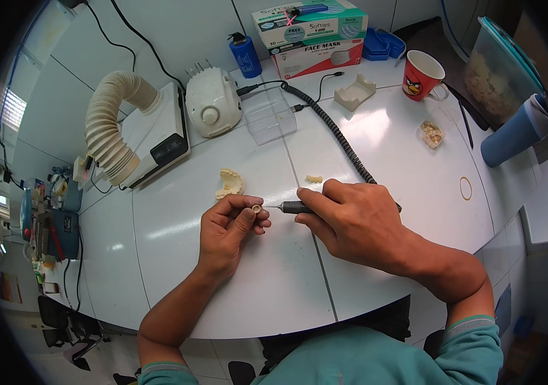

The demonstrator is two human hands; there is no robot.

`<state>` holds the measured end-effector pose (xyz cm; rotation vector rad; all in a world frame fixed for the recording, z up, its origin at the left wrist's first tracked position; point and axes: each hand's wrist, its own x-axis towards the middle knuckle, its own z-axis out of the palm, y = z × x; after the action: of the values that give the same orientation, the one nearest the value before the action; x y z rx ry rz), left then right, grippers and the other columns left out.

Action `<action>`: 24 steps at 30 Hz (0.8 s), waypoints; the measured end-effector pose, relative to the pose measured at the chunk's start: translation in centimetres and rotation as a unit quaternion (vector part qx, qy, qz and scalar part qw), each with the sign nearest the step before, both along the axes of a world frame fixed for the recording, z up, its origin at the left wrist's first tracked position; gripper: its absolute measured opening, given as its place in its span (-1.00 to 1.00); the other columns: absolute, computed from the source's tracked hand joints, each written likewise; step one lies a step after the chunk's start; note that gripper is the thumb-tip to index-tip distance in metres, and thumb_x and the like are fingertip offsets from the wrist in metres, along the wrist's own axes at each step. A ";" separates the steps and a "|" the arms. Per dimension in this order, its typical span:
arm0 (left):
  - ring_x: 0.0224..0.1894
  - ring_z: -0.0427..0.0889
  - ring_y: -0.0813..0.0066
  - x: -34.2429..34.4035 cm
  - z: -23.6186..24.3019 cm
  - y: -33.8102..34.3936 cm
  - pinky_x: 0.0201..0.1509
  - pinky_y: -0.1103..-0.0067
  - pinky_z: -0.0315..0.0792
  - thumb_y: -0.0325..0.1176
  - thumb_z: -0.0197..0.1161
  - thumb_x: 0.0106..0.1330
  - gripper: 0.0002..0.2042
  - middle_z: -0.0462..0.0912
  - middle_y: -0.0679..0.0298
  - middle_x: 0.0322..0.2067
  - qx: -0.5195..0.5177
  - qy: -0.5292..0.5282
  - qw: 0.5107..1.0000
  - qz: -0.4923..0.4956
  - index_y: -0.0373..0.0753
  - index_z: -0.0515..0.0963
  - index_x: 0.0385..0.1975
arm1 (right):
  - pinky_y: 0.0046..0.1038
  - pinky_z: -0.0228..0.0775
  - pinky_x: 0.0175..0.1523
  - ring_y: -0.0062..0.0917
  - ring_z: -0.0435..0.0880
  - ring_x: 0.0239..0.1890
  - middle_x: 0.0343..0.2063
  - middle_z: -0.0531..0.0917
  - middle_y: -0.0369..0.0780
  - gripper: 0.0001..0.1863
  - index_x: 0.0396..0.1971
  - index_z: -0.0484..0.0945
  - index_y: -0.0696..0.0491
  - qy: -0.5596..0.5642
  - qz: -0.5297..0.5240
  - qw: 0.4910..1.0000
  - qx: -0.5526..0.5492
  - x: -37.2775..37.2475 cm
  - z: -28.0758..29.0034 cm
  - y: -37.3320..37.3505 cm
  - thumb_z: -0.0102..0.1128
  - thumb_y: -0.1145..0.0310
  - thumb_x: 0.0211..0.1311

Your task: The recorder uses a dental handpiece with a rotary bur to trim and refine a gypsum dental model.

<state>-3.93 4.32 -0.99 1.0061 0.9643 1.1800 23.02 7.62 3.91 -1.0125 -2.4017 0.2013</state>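
My left hand (227, 230) pinches a small cream dental crown (256, 208) between thumb and fingertips, its hollow side showing. In my right hand (367, 221) is a dark-gripped dental handpiece (295, 207), lying level and aimed left. Its thin metal tip reaches the crown; whether the two touch I cannot tell. A coiled black cord runs from behind the right hand toward the white control unit. Just beyond my left hand lies a cream dental model (229, 183) of an arch. A small cream tooth piece (313, 179) rests beyond the right fingertips.
A white box with a ribbed hose (110, 122) stands at the far left, beside the control unit (212, 106). Behind are a clear tray (267, 119), a blue bottle (245, 56) and mask boxes (312, 38). A red cup (422, 77) and a blue tumbler (516, 131) stand at the right.
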 end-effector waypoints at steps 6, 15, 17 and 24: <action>-0.17 0.78 0.45 0.1 0.0 0.0 -0.07 0.60 0.65 -0.42 0.30 0.65 -0.84 0.77 0.15 -0.18 0.008 0.018 1.000 0.002 -0.36 0.63 0.06 | -0.29 0.42 -0.55 -0.34 0.68 -0.60 -0.53 0.61 -0.20 -0.67 -0.18 0.69 0.10 -0.001 0.009 1.000 -0.002 -0.1 -0.1 -0.2 0.45 0.11 0.46; -0.18 0.80 0.44 0.1 -0.1 -0.2 -0.10 0.59 0.65 -0.46 0.33 0.62 -0.85 0.80 0.12 -0.18 0.017 0.053 0.998 0.003 -0.38 0.65 0.04 | -0.28 0.41 -0.55 -0.32 0.69 -0.59 -0.55 0.61 -0.20 -0.67 -0.17 0.68 0.10 -0.008 0.008 1.000 -0.008 -0.1 -0.5 -0.3 0.41 0.10 0.48; -0.19 0.80 0.43 0.2 0.0 -0.3 -0.10 0.58 0.67 -0.46 0.34 0.61 -0.85 0.80 0.11 -0.18 0.018 0.061 0.998 0.007 -0.39 0.66 0.02 | -0.27 0.41 -0.55 -0.32 0.70 -0.57 -0.53 0.62 -0.19 -0.68 -0.17 0.68 0.10 -0.010 0.007 1.000 -0.005 -0.2 -0.5 -0.4 0.41 0.10 0.49; -0.19 0.81 0.43 0.3 0.1 -0.3 -0.08 0.56 0.70 -0.47 0.35 0.60 -0.85 0.81 0.10 -0.19 0.030 0.090 0.995 0.010 -0.41 0.68 0.02 | -0.25 0.47 -0.50 -0.30 0.74 -0.51 -0.49 0.64 -0.19 -0.69 -0.19 0.68 0.10 -0.036 0.000 0.999 -0.024 -0.1 -0.2 -0.6 0.39 0.12 0.50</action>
<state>-3.61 4.03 -0.88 1.1685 1.0880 1.1541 22.89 7.05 3.67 -1.0583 -2.4716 0.2262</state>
